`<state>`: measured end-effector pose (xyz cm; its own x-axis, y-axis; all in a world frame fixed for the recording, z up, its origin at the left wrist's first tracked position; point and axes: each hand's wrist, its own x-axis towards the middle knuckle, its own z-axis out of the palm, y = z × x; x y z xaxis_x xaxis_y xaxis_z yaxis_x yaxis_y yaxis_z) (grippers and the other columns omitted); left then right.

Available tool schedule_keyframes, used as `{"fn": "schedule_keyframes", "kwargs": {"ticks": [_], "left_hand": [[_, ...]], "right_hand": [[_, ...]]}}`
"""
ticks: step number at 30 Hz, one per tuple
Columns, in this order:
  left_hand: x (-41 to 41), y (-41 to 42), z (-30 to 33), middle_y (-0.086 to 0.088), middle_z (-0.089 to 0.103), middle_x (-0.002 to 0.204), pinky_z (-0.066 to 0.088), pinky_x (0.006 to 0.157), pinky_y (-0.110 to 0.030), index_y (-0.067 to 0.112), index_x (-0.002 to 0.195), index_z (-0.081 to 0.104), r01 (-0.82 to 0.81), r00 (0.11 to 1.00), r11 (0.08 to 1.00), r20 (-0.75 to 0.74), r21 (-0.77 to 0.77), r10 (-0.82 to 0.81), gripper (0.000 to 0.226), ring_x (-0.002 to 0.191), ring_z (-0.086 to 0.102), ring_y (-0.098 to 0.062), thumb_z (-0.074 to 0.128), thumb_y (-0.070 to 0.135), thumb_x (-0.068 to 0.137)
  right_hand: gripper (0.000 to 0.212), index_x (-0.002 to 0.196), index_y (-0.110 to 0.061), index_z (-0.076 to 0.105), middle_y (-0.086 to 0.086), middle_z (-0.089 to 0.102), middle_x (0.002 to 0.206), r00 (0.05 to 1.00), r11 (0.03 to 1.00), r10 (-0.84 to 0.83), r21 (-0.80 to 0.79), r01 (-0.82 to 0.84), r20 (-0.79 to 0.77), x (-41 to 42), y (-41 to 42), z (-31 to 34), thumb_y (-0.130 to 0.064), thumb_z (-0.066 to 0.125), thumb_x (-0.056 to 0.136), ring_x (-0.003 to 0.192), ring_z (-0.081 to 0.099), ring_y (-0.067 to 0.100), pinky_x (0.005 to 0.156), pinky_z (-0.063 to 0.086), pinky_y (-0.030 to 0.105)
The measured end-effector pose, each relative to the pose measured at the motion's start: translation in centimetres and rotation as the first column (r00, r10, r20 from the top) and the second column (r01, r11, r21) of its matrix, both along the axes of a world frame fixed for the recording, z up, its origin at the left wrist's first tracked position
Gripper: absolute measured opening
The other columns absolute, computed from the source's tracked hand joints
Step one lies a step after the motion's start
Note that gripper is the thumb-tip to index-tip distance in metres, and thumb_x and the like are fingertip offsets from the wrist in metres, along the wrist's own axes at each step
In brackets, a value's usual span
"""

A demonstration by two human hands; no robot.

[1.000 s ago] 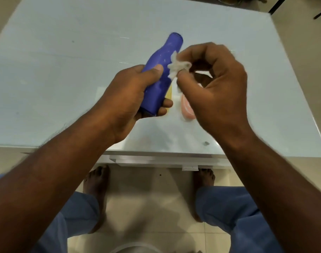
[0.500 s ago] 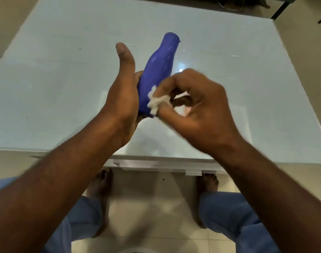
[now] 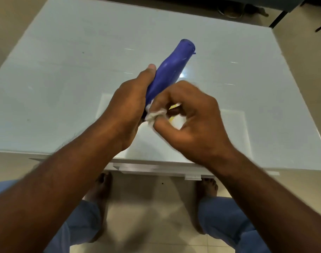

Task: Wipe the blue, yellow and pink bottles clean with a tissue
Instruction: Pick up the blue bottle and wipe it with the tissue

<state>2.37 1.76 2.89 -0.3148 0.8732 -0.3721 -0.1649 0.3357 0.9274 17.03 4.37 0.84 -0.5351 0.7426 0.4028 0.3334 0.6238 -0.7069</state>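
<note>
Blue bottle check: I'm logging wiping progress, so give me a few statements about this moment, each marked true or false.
1. The left hand holds the blue bottle. True.
2. The right hand pinches a tissue at the bottle's lower end. True.
3. The blue bottle lies flat on the table. False: it is held up, its narrow end pointing away.
4. The tissue is at the bottle's narrow top. False: it is near the left hand's grip.
5. The right hand is empty. False: it holds the tissue.
</note>
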Motion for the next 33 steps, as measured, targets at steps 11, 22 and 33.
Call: {"fn": "schedule_keyframes", "kwargs": {"ticks": [11, 22, 33], "left_hand": [[0.1, 0.0, -0.6, 0.002, 0.075, 0.083, 0.057, 0.066, -0.024, 0.033, 0.084, 0.069, 0.12, 0.966, 0.986, -0.243, 0.113, -0.089, 0.037, 0.072, 0.068, -0.011, 0.046, 0.053, 0.104], [0.5, -0.2, -1.3, 0.012, 0.066, 0.079, 0.048, 0.061, -0.011, 0.033, 0.115, 0.073, 0.12, 0.848, 0.968, -0.531, 0.221, 0.016, 0.046, 0.072, 0.066, -0.005, 0.028, 0.045, 0.111], [-0.2, 0.1, -1.9, 0.01, 0.074, 0.088, 0.056, 0.074, -0.03, 0.027, 0.112, 0.078, 0.089, 0.778, 0.939, -0.612, 0.332, 0.142, 0.057, 0.083, 0.069, -0.009, 0.027, 0.051, 0.108]], "right_hand": [[0.013, 0.104, -0.008, 0.071, 0.007, 0.074, 0.104, 0.957, 0.978, -0.208, -0.023, 0.207, -0.204, 1.3, 1.5, 0.8, -0.002, 0.076, 0.093, 0.096, 0.073, 0.019, 0.082, 0.065, 0.029], [0.013, 0.111, -0.007, 0.069, 0.011, 0.073, 0.11, 0.862, 0.913, -0.403, -0.074, 0.401, -0.307, 2.9, 3.7, 1.5, -0.013, 0.074, 0.101, 0.099, 0.073, 0.019, 0.087, 0.067, 0.035], [0.014, 0.098, -0.005, 0.074, 0.0, 0.071, 0.097, 0.976, 0.989, -0.122, 0.055, 0.134, -0.179, 0.7, 0.6, 0.8, -0.004, 0.082, 0.087, 0.091, 0.071, 0.013, 0.076, 0.06, 0.017]]}}
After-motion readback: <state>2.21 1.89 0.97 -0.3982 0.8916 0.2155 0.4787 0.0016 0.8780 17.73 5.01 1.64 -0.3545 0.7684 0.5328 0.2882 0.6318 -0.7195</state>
